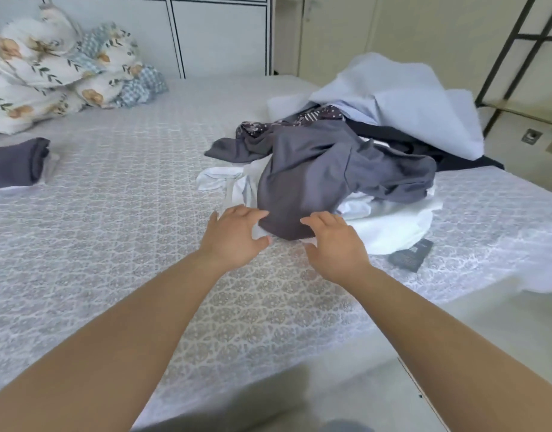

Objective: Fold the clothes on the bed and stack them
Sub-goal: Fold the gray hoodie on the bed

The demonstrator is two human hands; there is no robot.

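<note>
A heap of unfolded clothes lies on the right half of the bed point(119, 232). On top is a crumpled grey garment point(324, 173), with white garments point(390, 229) under it, a dark patterned piece point(318, 115) behind and a pale blue garment point(402, 98) at the back. My left hand point(234, 235) and my right hand point(333, 244) are at the near edge of the grey garment, one on each side, fingers spread and lightly bent, fingertips touching the cloth. A folded grey garment point(16, 163) lies at the left edge of the bed.
Floral pillows and bedding point(59, 67) are piled at the back left against a white headboard. A small dark label point(411, 254) lies on the bed beside the white cloth. A dark metal frame point(523, 54) stands at the right beyond the bed.
</note>
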